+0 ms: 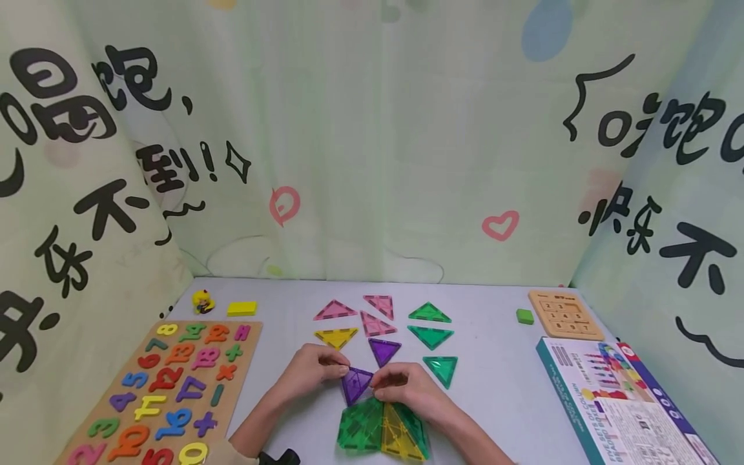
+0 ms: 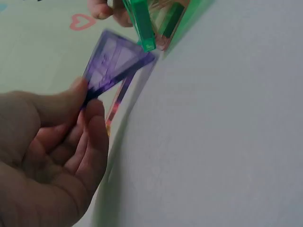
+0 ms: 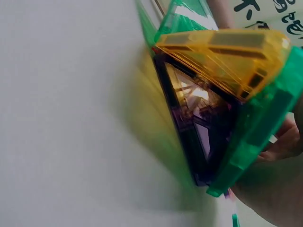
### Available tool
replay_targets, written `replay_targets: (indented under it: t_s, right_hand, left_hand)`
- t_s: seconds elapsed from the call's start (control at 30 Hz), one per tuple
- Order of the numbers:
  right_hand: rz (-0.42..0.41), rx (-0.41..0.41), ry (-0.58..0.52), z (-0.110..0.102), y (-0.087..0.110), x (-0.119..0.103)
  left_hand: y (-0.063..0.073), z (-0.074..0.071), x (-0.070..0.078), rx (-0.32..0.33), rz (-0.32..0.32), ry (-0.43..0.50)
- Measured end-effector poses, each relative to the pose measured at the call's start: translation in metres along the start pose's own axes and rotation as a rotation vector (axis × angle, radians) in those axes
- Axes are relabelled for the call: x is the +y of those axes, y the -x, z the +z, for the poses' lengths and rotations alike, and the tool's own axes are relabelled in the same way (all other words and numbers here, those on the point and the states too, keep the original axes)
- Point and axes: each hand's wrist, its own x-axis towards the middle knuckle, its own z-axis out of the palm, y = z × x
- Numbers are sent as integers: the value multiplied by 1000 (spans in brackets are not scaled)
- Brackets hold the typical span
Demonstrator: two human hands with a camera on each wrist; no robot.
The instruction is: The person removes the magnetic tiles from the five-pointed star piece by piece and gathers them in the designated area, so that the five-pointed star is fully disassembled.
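My left hand [image 1: 316, 371] pinches a purple triangular magnetic tile [image 1: 356, 385] by one corner, thumb against fingers. In the left wrist view this purple tile [image 2: 111, 64] is tilted, its far corner overlapping the edge of a green tile [image 2: 142, 23]. Below it stands a structure of magnetic tiles [image 1: 360, 426], with green faces and a yellow tile [image 1: 401, 436]. The right wrist view shows a dark purple tile [image 3: 203, 118] between its yellow and green sides. My right hand [image 1: 409, 391] grips the top of this structure with curled fingers, partly hidden behind a green tile [image 3: 265, 123].
Loose triangular tiles lie beyond my hands: pink [image 1: 335, 310], yellow [image 1: 337, 337], purple [image 1: 384, 351] and several green [image 1: 430, 337]. A number board [image 1: 247, 349] stands left, with a yellow block [image 1: 241, 309] and duck figure [image 1: 203, 301] behind. A box [image 1: 628, 400] and wooden board [image 1: 566, 314] lie right.
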Motion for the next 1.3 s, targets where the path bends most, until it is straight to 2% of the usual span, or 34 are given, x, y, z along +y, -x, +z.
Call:
replay_targets:
  t_s: [0.13,0.2,0.3,0.4,0.47,0.6,0.67,0.77,0.83,0.87,0.93,1.17,1.3]
  right_hand:
    - [20,-23,9,-3,3,1]
    - [35,-36,21,-4,5,1]
    - [53,-53,39,-5,8,0]
    - [55,-57,43,-5,11,-1]
    - [55,-49,39,-5,12,-1]
    - [68,-19,29,-4,12,-1]
    - [72,0,24,-3,11,0]
    - [67,25,14,-3,10,0]
    - [57,37,10,-3,10,0]
    - [53,41,7,-3,10,1]
    - [47,47,4,-2,10,1]
    - [33,61,14,-1,10,2]
    - [32,61,31,0,10,2]
  left_hand:
    - [2,-1,-7,127,-99,107]
    - [1,-1,-9,173,-111,114]
    - [1,-1,-8,214,-95,5]
    - [2,0,-5,223,-71,-160]
    - [4,0,-1,217,-68,-238]
    - [11,1,8,139,-59,-266]
    - [16,1,14,36,-34,-255]
    - [24,2,23,-166,-7,-209]
    - [28,3,26,-270,-22,-162]
    - [29,4,26,-303,-36,-140]
    - [30,5,26,-326,-67,-100]
    - [25,6,13,-314,-147,121]
    - [25,2,11,-322,-166,176]
